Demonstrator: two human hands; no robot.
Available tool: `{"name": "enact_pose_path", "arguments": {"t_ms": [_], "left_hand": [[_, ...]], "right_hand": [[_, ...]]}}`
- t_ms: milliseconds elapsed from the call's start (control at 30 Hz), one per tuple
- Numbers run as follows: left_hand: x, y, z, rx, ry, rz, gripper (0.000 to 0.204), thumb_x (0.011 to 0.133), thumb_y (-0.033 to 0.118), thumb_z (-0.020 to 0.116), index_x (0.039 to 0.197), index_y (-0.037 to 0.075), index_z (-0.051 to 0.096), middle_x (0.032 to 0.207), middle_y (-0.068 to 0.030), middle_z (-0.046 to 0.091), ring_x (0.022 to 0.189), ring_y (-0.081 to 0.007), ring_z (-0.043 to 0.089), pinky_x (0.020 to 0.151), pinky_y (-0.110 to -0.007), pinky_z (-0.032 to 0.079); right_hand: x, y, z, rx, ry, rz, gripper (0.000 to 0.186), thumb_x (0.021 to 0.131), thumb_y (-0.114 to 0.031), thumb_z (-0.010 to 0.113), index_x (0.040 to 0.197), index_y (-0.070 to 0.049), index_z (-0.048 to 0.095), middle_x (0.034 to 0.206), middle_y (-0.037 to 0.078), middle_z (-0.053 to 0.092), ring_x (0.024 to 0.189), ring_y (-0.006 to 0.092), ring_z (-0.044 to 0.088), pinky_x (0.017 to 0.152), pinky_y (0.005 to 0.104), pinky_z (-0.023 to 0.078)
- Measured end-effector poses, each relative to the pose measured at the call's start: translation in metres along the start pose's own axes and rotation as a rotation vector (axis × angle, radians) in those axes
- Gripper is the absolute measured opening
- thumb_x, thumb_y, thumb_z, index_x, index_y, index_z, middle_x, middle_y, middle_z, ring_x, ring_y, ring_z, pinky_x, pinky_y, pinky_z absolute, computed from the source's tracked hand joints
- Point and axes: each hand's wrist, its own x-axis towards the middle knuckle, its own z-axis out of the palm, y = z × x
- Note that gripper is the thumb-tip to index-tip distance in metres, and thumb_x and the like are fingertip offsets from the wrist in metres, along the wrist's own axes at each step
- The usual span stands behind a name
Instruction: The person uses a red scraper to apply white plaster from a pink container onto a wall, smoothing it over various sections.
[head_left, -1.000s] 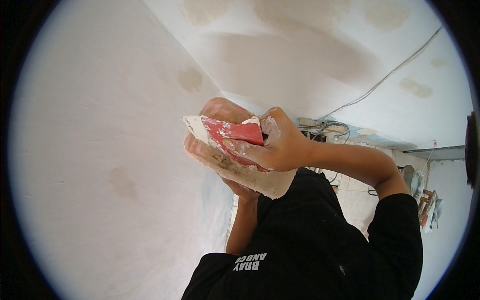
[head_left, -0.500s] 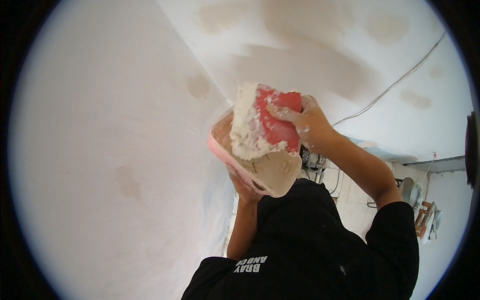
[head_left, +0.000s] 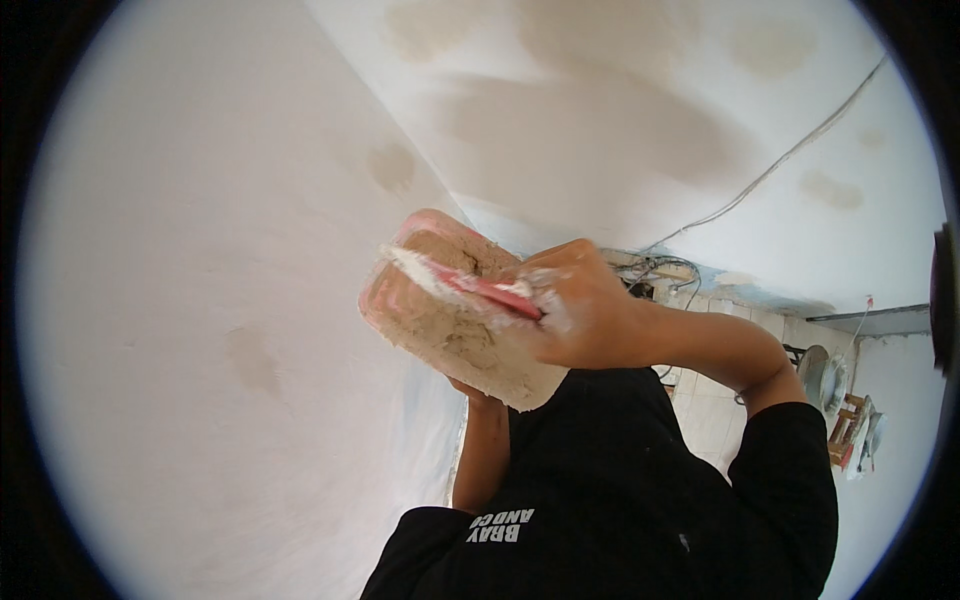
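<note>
My right hand (head_left: 578, 305), smeared with pale putty, is closed round a red scraper (head_left: 500, 292) with white putty along its blade. The scraper is seen nearly edge-on over a pink, rounded rectangular tray (head_left: 435, 335), whose inside is coated in beige putty. My left hand (head_left: 470, 388) holds the tray from underneath; most of it is hidden by the tray. Whether the blade touches the tray is unclear.
A patched, pale wall (head_left: 200, 250) fills the left, meeting another stained surface (head_left: 620, 120) crossed by a loose cable (head_left: 770, 160). Tangled wires (head_left: 650, 270) lie beyond my right hand, near tiling (head_left: 700, 420). A cluttered wooden rack (head_left: 848, 430) stands at the right.
The scraper rose and showed its putty-covered face half a second ago; now it is lower and turned edge-on. The tray has shifted left, and my right hand down and left.
</note>
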Motion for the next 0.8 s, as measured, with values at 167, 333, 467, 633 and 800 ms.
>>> {"name": "enact_pose_path", "arguments": {"t_ms": [167,333,467,633,800], "left_hand": [[-0.003,0.01,0.028,0.104,-0.023,0.052,0.065,0.096,0.049,0.032,0.144,0.008,0.019,0.14,-0.0109,0.035,0.126,-0.0267,0.04,0.104,-0.043,0.037],[-0.004,0.018,0.039,0.155,-0.032,0.07,0.065,0.096,0.049,0.033,0.144,0.008,0.019,0.14,-0.011,0.035,0.126,-0.0267,0.04,0.104,-0.043,0.037],[-0.001,0.02,0.046,0.182,-0.037,0.079,0.065,0.096,0.048,0.033,0.144,0.008,0.018,0.14,-0.0111,0.035,0.126,-0.0267,0.04,0.104,-0.043,0.037],[0.002,0.024,0.051,0.243,-0.034,0.132,0.065,0.096,0.048,0.033,0.144,0.007,0.018,0.14,-0.0111,0.035,0.126,-0.0267,0.041,0.104,-0.043,0.037],[0.006,0.016,0.022,0.486,-0.122,0.296,0.064,0.096,0.046,0.033,0.144,0.006,0.018,0.141,-0.0122,0.033,0.126,-0.0261,0.04,0.103,-0.042,0.037]], "right_hand": [[0.002,-0.003,0.018,0.164,-0.014,0.006,0.014,0.076,-0.014,0.067,0.077,0.0,0.066,0.06,0.014,0.059,0.05,0.028,0.055,0.049,0.0316,0.045],[0.002,-0.007,0.019,0.376,-0.068,0.156,0.012,0.076,-0.011,0.066,0.078,0.001,0.066,0.063,0.015,0.061,0.05,0.0214,0.055,0.051,0.0288,0.045],[-0.003,-0.005,0.025,0.482,-0.039,0.273,0.013,0.077,-0.011,0.066,0.081,0.001,0.066,0.065,0.013,0.063,0.055,0.017,0.057,0.054,0.0279,0.045],[0.002,-0.005,0.015,0.564,-0.059,0.376,0.014,0.078,-0.013,0.067,0.085,-0.001,0.068,0.069,0.011,0.066,0.058,0.015,0.059,0.056,0.0275,0.046],[0.001,0.007,0.001,0.42,0.047,0.552,0.024,0.081,-0.022,0.067,0.086,0.002,0.068,0.07,0.012,0.067,0.059,0.0124,0.059,0.056,0.028,0.047]]}}
